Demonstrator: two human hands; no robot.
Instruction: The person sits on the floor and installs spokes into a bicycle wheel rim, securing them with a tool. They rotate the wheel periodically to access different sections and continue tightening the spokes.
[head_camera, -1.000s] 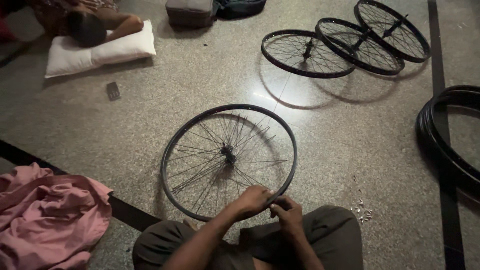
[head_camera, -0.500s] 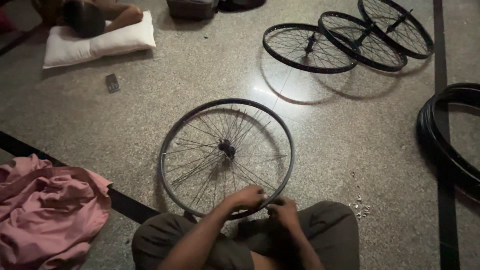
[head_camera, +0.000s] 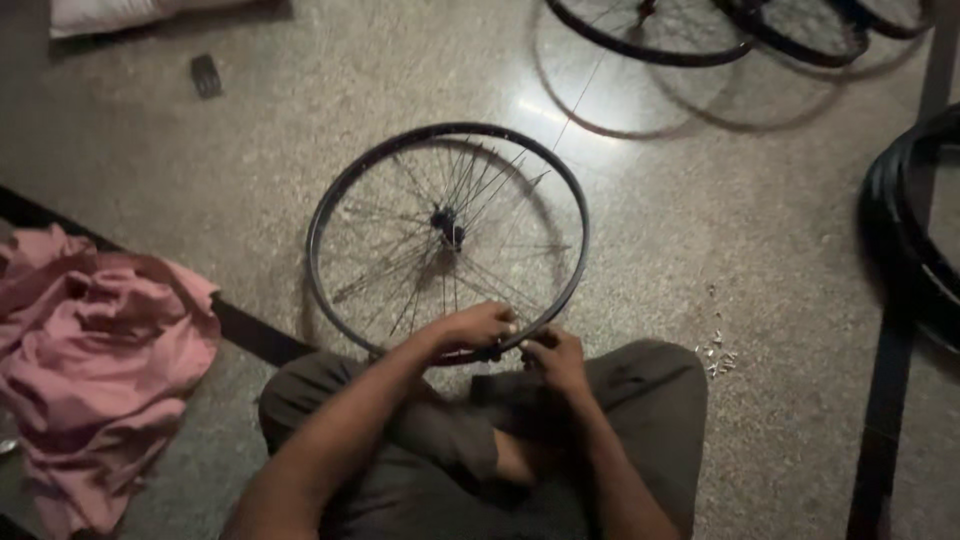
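A bicycle wheel (head_camera: 340, 200) lies flat on the speckled stone floor (head_camera: 700, 230) in the middle of the frame, its thin spokes running in to the hub (head_camera: 447, 223). The near edge of the rim rests against the person's crossed legs at the bottom centre.

The left hand (head_camera: 478, 325) lies over that near edge, fingers curled down around the rim and grasping it. The right hand (head_camera: 553, 355) sits just beside it, touching the rim at the same spot, with the fingers pinched together; what they pinch is too small and dark to tell.

A crumpled pink cloth (head_camera: 100, 350) lies at the lower left, beside a dark strip in the floor. A scatter of small pale metal bits (head_camera: 716, 350) lies on the floor just right of the person's knee. More wheels (head_camera: 690, 30) lie overlapping along the top edge, right of centre, well apart from the hands. A stack of black tyres (head_camera: 905, 230) is cut off by the right edge. A small dark flat object (head_camera: 206, 75) lies at the upper left, near a white pillow (head_camera: 100, 14) at the top edge
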